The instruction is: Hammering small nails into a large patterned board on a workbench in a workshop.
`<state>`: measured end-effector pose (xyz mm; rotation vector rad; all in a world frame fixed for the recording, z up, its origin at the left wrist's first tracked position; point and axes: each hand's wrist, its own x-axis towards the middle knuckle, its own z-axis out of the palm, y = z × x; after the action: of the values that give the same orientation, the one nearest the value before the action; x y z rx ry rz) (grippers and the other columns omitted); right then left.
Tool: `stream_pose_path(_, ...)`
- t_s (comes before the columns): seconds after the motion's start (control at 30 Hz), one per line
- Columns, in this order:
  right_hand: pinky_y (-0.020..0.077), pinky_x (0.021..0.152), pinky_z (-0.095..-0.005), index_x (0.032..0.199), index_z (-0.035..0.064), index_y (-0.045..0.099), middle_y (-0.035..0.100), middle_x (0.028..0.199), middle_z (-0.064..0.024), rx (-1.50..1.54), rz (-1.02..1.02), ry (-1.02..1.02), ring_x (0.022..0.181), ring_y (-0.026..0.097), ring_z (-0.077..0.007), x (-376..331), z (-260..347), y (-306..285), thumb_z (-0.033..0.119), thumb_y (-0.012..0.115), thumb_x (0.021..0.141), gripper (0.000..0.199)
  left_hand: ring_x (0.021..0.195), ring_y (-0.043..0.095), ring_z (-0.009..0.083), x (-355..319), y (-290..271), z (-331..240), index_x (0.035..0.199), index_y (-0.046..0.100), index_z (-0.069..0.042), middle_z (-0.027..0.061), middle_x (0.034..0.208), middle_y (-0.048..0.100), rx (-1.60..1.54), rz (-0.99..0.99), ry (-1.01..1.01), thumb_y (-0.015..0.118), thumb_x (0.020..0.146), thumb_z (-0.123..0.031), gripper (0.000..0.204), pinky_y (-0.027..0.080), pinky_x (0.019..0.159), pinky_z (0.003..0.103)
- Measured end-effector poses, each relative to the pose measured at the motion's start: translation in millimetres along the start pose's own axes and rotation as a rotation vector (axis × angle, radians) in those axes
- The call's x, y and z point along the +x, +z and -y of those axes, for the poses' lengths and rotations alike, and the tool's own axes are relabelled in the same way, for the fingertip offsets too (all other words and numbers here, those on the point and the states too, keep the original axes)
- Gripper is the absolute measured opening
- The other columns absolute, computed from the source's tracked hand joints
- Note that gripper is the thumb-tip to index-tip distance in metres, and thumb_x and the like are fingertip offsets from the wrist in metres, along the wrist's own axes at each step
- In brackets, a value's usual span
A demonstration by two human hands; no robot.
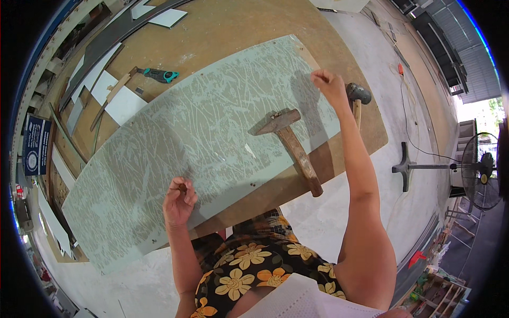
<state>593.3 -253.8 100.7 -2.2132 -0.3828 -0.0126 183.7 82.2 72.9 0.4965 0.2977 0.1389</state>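
A pale green sheet [212,132] with a streaked grey pattern lies on a brown board [228,24]. Over its near edge, my left hand [179,204] is closed, fingers curled round something small and brown that I cannot make out. My right hand [330,89] reaches to the sheet's far right corner, thumb and fingers pinched together; whatever is between them is too small to tell. Between my hands a hammer [296,153] rests on the sheet, its wooden handle sticking out past the near edge. A black-headed mallet [359,94] lies beside my right wrist, its handle partly hidden by my forearm.
Beyond the sheet lies a tool with a teal and black handle [159,75], near white offcuts [124,111] and wooden strips. A blue box [36,144] stands far left. On the right a black standing fan [480,169] has its cable running across the concrete floor [392,119].
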Motion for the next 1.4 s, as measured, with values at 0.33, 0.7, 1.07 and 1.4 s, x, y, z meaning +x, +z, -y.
stream_pose_path(0.33, 0.0524, 0.068, -0.0293, 0.108, 0.0077, 0.068, 0.067, 0.09, -0.0076, 0.14, 0.554, -0.354, 0.078, 0.065, -0.0169, -168.7, 153.8, 69.2, 0.014, 0.073, 0.083, 0.026, 0.101, 0.065, 0.0236, 0.5, 9.8, 17.5, 0.117, 0.057, -0.002, 0.0187, 0.118, 0.062, 0.048, -0.109, -0.04, 0.053, 0.095, -0.003, 0.023, 0.056, 0.085, 0.034)
stream_pose_path(0.7, 0.0531, 0.065, -0.0351, 0.101, 0.0097, 0.068, 0.062, 0.094, -0.0061, 0.261, 0.534, -0.587, 0.075, 0.066, -0.0243, -209.7, 188.1, 122.9, 0.012, 0.071, 0.085, 0.016, 0.125, 0.054, 0.028, -6.2, 65.5, 26.8, 0.142, 0.037, -0.003, 0.0172, 0.135, 0.054, -0.05, 0.008, -0.016, 0.067, 0.091, -0.023, 0.062, 0.046, 0.106, 0.039)
stream_pose_path(1.07, 0.052, 0.063, -0.0333, 0.101, 0.0078, 0.067, 0.063, 0.089, -0.0076, 0.24, 0.608, -0.489, 0.073, 0.065, -0.0237, -219.0, 187.3, 116.9, 0.011, 0.072, 0.084, 0.018, 0.126, 0.053, 0.0283, -15.7, 69.1, 31.3, 0.142, 0.038, 0.0, 0.0174, 0.139, 0.05, 0.049, -0.047, -0.066, 0.055, 0.096, -0.009, 0.05, 0.044, 0.107, 0.04)
stream_pose_path(1.4, 0.0522, 0.061, -0.0317, 0.108, 0.0099, 0.065, 0.062, 0.087, -0.0064, 0.293, 0.563, -0.314, 0.068, 0.064, -0.021, -259.0, 170.4, 90.4, 0.011, 0.074, 0.082, 0.028, 0.134, 0.047, 0.0342, -46.0, 57.4, 22.3, 0.142, 0.039, -0.002, 0.0256, 0.144, 0.045, 0.092, -0.105, -0.064, 0.049, 0.098, -0.008, 0.046, 0.042, 0.107, 0.042)
